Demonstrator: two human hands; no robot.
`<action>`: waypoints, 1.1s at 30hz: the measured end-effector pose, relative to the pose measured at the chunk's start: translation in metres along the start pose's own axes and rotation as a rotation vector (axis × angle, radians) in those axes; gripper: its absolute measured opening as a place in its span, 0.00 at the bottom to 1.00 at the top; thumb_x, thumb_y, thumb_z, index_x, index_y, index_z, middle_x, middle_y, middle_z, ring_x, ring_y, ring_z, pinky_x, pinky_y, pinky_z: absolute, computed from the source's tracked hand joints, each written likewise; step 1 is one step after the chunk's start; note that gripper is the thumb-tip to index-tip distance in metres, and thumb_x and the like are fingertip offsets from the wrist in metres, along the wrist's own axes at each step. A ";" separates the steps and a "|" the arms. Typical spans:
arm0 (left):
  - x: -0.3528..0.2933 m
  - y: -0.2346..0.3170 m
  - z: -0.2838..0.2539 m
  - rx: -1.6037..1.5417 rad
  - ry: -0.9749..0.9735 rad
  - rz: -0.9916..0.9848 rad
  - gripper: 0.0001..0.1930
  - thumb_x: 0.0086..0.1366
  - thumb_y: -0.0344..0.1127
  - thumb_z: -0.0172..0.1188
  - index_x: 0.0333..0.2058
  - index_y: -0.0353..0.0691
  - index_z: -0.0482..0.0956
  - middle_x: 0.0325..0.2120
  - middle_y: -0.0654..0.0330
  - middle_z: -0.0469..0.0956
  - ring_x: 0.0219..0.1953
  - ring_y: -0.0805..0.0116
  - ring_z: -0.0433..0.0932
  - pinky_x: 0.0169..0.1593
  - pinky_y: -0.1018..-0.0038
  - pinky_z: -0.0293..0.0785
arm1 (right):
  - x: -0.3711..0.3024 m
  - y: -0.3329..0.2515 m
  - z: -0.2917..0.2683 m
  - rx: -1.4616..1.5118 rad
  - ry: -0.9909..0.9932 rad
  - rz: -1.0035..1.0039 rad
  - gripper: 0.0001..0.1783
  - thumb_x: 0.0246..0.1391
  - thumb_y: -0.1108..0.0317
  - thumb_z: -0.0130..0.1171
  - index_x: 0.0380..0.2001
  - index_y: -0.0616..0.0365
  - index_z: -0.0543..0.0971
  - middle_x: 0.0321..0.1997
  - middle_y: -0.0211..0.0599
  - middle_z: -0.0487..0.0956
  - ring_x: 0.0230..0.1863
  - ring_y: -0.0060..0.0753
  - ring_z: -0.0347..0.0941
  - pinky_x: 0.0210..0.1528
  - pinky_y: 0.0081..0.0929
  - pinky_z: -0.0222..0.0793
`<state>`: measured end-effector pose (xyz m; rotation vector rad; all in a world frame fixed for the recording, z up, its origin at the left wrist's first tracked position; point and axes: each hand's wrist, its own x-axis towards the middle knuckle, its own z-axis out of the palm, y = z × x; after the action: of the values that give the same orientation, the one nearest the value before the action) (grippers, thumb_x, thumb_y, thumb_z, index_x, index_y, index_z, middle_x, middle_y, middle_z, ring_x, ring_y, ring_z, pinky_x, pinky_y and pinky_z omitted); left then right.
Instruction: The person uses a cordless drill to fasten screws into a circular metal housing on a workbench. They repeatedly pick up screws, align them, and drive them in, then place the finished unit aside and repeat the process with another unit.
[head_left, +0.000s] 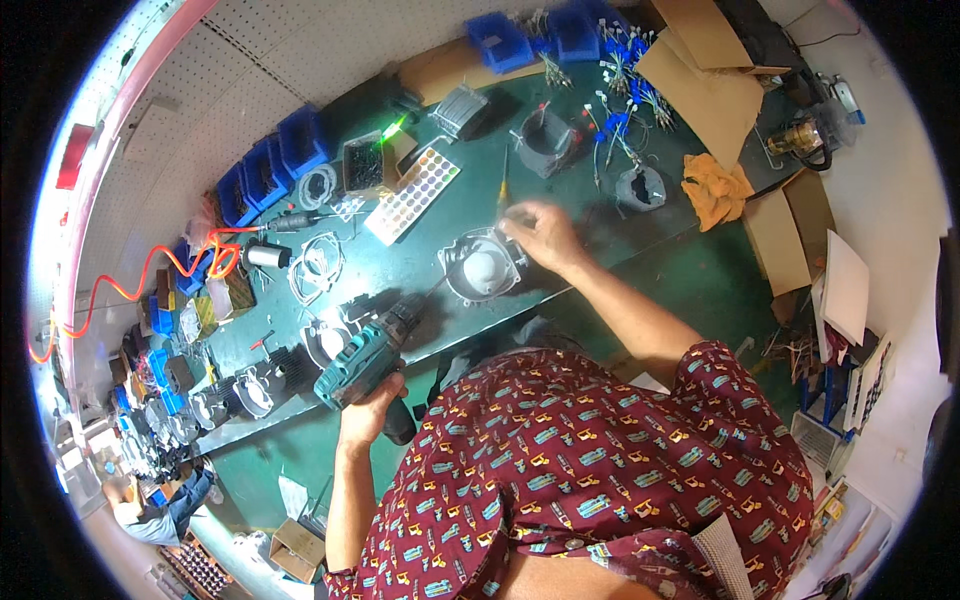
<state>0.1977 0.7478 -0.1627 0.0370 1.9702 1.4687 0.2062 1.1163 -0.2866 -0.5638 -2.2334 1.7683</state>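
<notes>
My left hand point(372, 408) is wrapped round the grip of a teal cordless drill point(362, 358), whose chuck and bit point up and right toward a grey metal housing point(481, 268). This housing lies on the green bench near its front edge, with a pale dome in its middle. My right hand point(543, 236) is at the housing's upper right rim, its fingers pinched together; what they hold is too small to make out. Just beyond those fingertips is a screwdriver point(503, 188) with a yellow handle, its thin shaft pointing away from me.
Beyond the housing are a sheet of round stickers point(413, 196), a round grey casing point(546, 140) and a smaller ring part point(640, 188). An orange rag point(716, 191) lies at right. Blue bins point(265, 168) line the back. More housings point(253, 392) stand at left; a person point(160, 505) sits farther off.
</notes>
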 end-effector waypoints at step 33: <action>0.099 0.183 0.042 0.943 -0.415 0.313 0.17 0.56 0.33 0.63 0.45 0.35 0.77 0.33 0.56 0.80 0.35 0.66 0.77 0.42 0.68 0.76 | -0.012 0.014 0.006 -0.572 -0.118 -0.462 0.17 0.52 0.56 0.64 0.45 0.47 0.79 0.37 0.40 0.78 0.38 0.48 0.78 0.37 0.41 0.74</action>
<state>0.0779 0.8896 -0.0602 1.0022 2.1607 0.4965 0.2166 1.1086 -0.3006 -0.0154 -2.6753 0.9601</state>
